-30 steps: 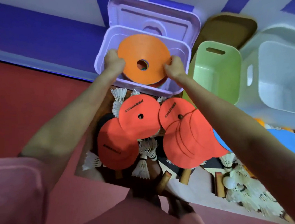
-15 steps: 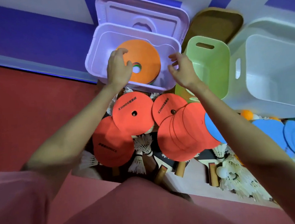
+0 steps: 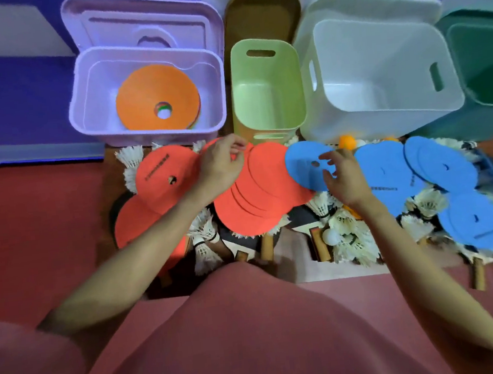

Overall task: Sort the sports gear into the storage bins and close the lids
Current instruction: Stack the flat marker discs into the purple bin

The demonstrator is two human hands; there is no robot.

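An orange disc point(image 3: 147, 94) lies on a stack inside the open purple bin point(image 3: 82, 91) at the back left. In front of the bins, red discs point(image 3: 258, 197) overlap in a fan, with more red discs point(image 3: 158, 179) to the left. Blue discs point(image 3: 387, 171) spread to the right. My left hand point(image 3: 222, 168) rests over the red fan, its fingertips pinching the top edge of a red disc. My right hand point(image 3: 343, 178) touches the leftmost blue disc point(image 3: 300, 164) with curved fingers. Shuttlecocks point(image 3: 348, 237), paddles point(image 3: 266, 244) and balls point(image 3: 347, 141) lie beneath the discs.
A light green bin point(image 3: 267, 95), a large white bin point(image 3: 378, 71) and a dark green bin point(image 3: 484, 61) stand open in a row to the right. The purple lid point(image 3: 141, 20) and a brown lid point(image 3: 262, 12) lean against the wall. Red floor lies to the left.
Both hands let go of the orange disc in the purple bin and came back down to the pile. The left hand now pinches a red disc, the right touches a blue one.
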